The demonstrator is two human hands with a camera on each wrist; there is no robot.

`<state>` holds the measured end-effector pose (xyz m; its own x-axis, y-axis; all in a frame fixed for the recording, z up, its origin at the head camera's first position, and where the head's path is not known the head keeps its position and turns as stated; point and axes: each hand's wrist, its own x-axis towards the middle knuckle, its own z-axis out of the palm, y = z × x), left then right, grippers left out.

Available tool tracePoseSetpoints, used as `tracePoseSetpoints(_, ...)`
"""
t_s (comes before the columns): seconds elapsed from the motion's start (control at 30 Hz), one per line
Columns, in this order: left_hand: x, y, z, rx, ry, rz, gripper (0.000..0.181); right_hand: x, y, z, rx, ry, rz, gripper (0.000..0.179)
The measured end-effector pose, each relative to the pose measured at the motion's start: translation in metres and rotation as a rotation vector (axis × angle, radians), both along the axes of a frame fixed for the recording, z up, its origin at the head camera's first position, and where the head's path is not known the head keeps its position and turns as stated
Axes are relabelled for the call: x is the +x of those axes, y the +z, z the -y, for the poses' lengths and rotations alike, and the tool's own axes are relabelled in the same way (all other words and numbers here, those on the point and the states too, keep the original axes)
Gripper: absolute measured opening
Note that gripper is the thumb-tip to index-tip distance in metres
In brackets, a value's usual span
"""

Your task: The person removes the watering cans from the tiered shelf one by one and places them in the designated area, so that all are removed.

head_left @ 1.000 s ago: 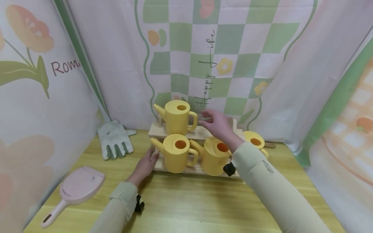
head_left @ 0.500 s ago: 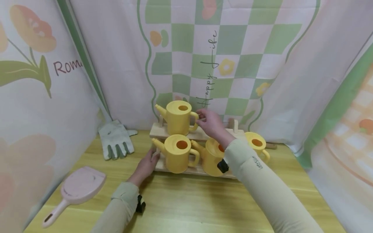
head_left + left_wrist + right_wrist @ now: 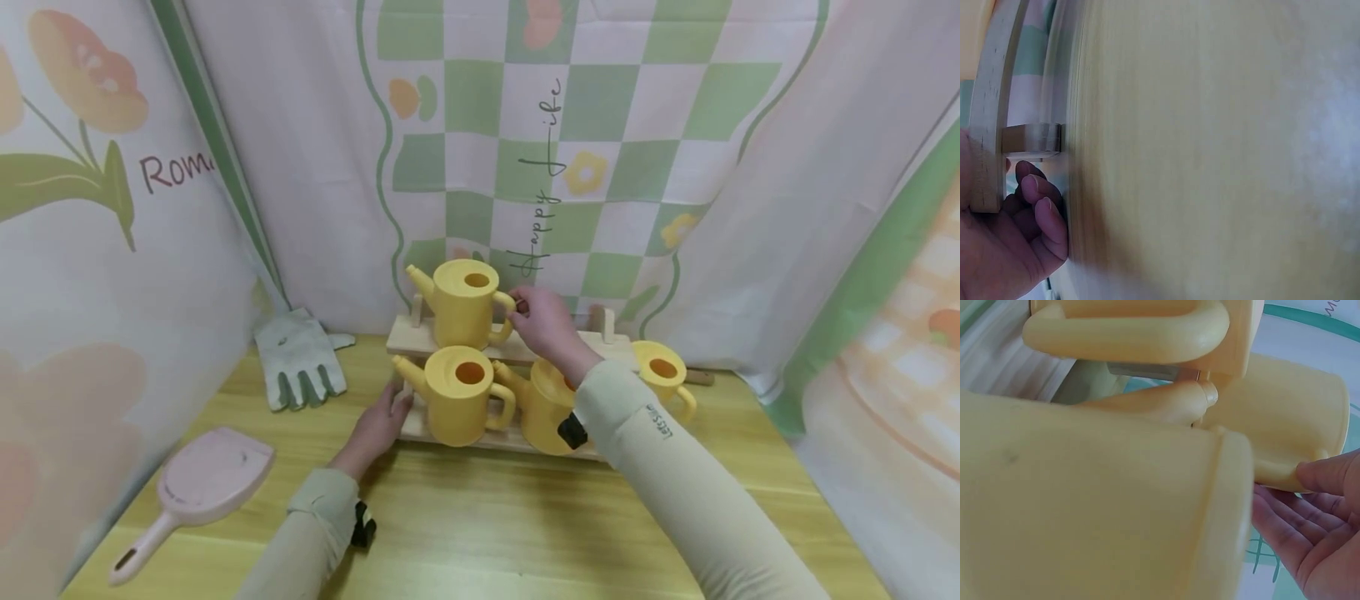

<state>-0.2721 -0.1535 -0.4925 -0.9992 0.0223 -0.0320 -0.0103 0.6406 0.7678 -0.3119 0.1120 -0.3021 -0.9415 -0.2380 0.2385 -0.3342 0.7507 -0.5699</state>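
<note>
A yellow watering can [image 3: 463,321] stands on the upper tier of a wooden rack [image 3: 408,335], its spout to the left. At its handle is my right hand [image 3: 550,323]; in the right wrist view the thumb and fingers pinch that handle [image 3: 1282,476]. My left hand [image 3: 375,427] grips the left end of the lower tier, and in the left wrist view its fingers curl under the wooden board [image 3: 988,150]. On the lower tier sit another yellow can [image 3: 455,417] and a third can [image 3: 543,412], partly hidden behind my right forearm.
One more yellow watering can [image 3: 658,367] shows at the rack's right side, with a brown wooden handle [image 3: 701,377] behind it. A grey-white glove [image 3: 296,354] and a pink dustpan [image 3: 213,475] lie on the table at the left. A patterned curtain [image 3: 322,208] hangs behind.
My right hand has moved left and taken hold of the upper can's handle. That can has shifted slightly right on its tier. My left hand keeps its place on the rack.
</note>
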Motion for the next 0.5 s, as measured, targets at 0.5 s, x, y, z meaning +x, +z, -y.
tracePoseSetpoints(0.5, -0.0004, 0.0002, -0.0002, -0.002, 0.017, 0.038, 0.064, 0.0078, 0.0007, -0.0078, -0.064, -0.084, 0.012, 0.021)
